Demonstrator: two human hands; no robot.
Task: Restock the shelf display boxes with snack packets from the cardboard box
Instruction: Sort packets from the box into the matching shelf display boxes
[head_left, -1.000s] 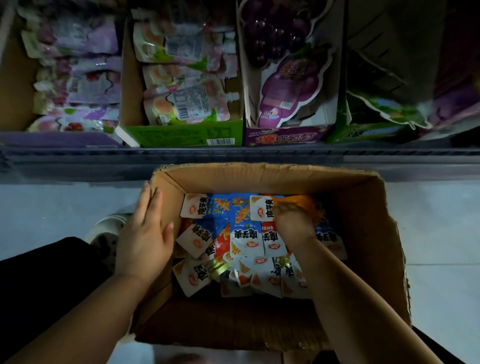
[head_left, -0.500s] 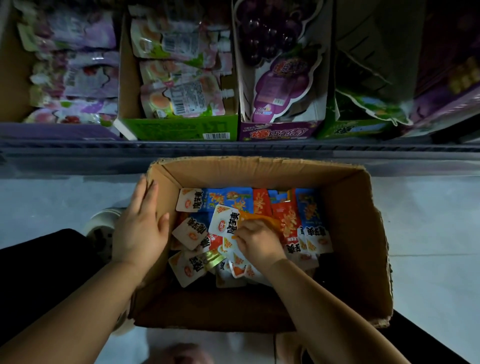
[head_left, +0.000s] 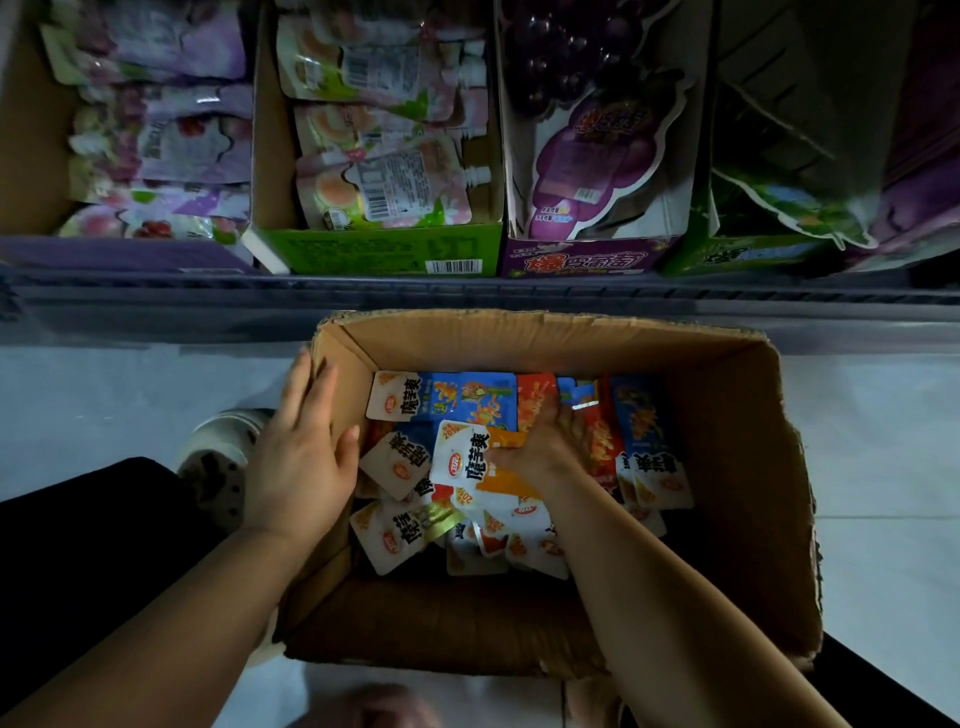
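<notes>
Left hand (head_left: 298, 467) flat on cardboard box (head_left: 727, 493) wall; right hand (head_left: 540, 452) grips snack packets (head_left: 462, 449).

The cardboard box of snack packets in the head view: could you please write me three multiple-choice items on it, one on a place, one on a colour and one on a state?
1. Which wall of the cardboard box does the left hand rest on? A right; B far; C left.
2. What colour is the front of the display box with the barcode? A green; B red; C yellow.
3. What is the right hand doing? A hanging open and empty; B gripping snack packets; C lying flat outside the box.

Answers:
1 C: its straight fingers lie along the left rim.
2 A: the panel around the barcode is green.
3 B: its fingers curl round packets inside the box.
</notes>
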